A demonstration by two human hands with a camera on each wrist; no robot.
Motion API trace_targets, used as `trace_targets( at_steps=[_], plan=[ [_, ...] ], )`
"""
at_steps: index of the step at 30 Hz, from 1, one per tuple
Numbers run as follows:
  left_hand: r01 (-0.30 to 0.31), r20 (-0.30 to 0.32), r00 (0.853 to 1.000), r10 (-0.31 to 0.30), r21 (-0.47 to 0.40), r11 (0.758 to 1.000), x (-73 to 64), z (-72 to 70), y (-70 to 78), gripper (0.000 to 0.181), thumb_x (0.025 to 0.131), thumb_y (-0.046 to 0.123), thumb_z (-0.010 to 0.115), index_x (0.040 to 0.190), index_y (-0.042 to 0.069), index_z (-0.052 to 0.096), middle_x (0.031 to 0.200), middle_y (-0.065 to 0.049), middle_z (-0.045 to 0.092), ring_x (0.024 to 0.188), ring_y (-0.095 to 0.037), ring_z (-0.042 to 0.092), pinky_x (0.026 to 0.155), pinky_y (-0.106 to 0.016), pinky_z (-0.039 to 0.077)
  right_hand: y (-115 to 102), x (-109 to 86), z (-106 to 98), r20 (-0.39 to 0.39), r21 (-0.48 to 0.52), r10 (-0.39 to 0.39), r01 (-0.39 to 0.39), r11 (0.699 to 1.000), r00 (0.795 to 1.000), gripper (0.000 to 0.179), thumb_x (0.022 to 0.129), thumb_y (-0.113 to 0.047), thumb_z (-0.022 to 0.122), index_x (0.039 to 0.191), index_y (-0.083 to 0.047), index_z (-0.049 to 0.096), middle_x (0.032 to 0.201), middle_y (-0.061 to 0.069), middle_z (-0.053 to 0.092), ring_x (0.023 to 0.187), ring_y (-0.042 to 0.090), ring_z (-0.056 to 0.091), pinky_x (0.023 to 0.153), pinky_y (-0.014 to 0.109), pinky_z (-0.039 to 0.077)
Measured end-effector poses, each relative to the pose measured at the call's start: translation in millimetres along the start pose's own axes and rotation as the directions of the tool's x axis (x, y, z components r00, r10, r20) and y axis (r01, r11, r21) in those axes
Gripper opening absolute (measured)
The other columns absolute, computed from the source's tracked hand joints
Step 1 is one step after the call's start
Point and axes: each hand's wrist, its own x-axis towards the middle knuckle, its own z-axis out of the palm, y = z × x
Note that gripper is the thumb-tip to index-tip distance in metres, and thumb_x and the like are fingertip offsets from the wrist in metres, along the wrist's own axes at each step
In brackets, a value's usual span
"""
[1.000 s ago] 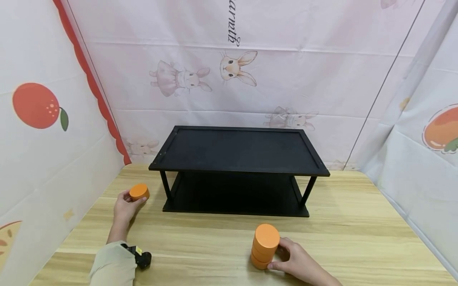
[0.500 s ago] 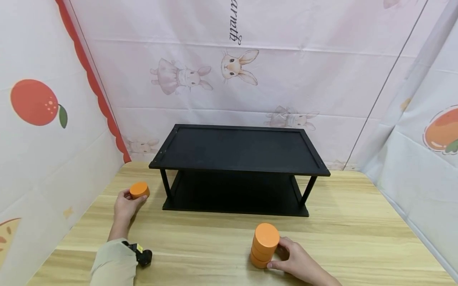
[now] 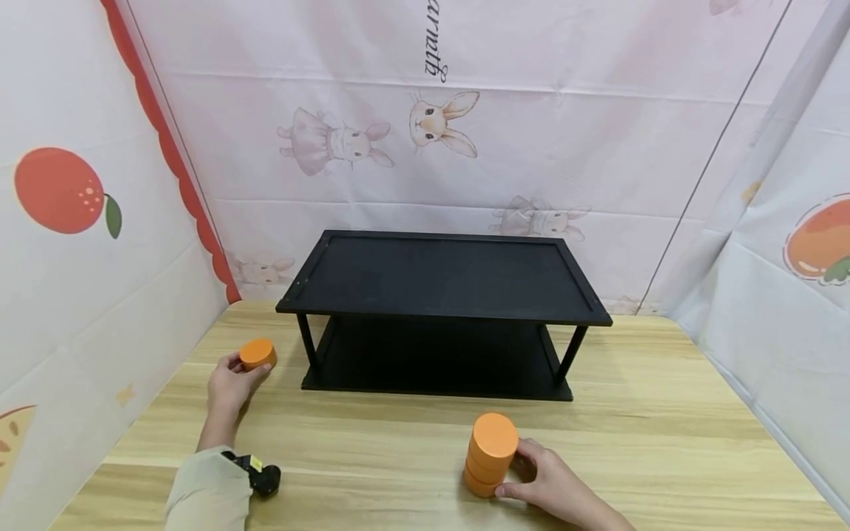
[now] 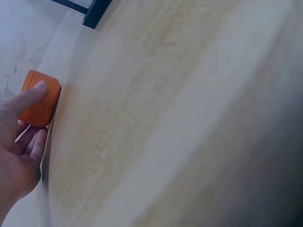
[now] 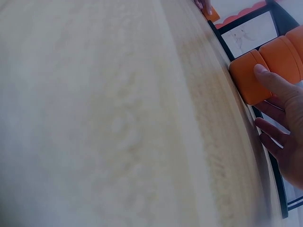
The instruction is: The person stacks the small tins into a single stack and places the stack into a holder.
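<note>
At the left of the table, my left hand (image 3: 229,387) holds a single round orange tin (image 3: 257,355), thumb on the near side and fingers round the far left. In the left wrist view the thumb presses on the side of this tin (image 4: 45,106), which sits on the tabletop with a seam near its lid. Front and right of centre, three similar orange tins stand in an upright stack (image 3: 490,456). My right hand (image 3: 547,483) grips the stack low down from the right. The right wrist view shows its thumb on the bottom tin (image 5: 246,82), the fingers partly hidden behind.
A black two-tier shelf (image 3: 445,276) stands at the back middle of the wooden table (image 3: 358,464), between the two hands and beyond them. Printed cloth walls (image 3: 598,147) enclose the back and both sides. A black wrist camera (image 3: 265,479) is strapped at the left sleeve.
</note>
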Motion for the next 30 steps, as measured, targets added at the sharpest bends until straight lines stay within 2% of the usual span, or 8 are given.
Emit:
trace_targets(
  at_steps=[4,14,25,30],
  plan=[
    [-0.010,0.010,1.000,0.010,0.011,1.000,0.5,-2.3,-0.6,0.075,0.082,0.021,0.071,0.135,-0.011,0.029,0.131,-0.033,0.037,0.120,-0.043,0.037,0.099,-0.047,0.032,-0.9,0.2,-0.1,-0.007,0.006,-0.011,0.011,1.000,1.000,0.058,0.075,-0.038,0.075,0.121,-0.008,0.056,0.112,0.001,0.056,0.107,0.024,0.051,0.091,0.041,0.042],
    [-0.027,0.032,0.999,0.027,-0.014,1.000,-1.5,-5.2,-3.9,0.073,0.082,0.023,0.071,0.135,-0.010,0.032,0.130,-0.030,0.040,0.119,-0.040,0.040,0.098,-0.046,0.033,-1.3,0.5,-1.4,0.002,0.006,0.008,-0.008,1.000,1.000,0.057,0.075,-0.039,0.075,0.121,-0.010,0.056,0.112,0.000,0.056,0.107,0.022,0.051,0.090,0.037,0.043],
    [-0.036,0.108,0.994,0.036,-0.006,0.999,-8.2,-10.0,6.8,0.075,0.083,0.024,0.070,0.137,-0.010,0.030,0.133,-0.029,0.039,0.120,-0.038,0.040,0.098,-0.043,0.035,-2.8,1.0,-2.5,0.008,0.013,0.006,-0.007,1.000,1.000,0.057,0.075,-0.039,0.075,0.120,-0.011,0.056,0.112,0.000,0.056,0.107,0.023,0.051,0.090,0.038,0.043],
    [-0.072,0.146,0.987,0.071,0.003,0.997,-11.5,-12.6,11.9,0.077,0.083,0.026,0.070,0.137,-0.011,0.029,0.132,-0.030,0.039,0.118,-0.037,0.041,0.097,-0.042,0.036,-3.0,0.5,-3.3,0.009,0.020,-0.006,0.006,1.000,1.000,0.056,0.075,-0.037,0.075,0.121,-0.011,0.056,0.111,0.000,0.056,0.107,0.023,0.051,0.090,0.040,0.043]
  ],
)
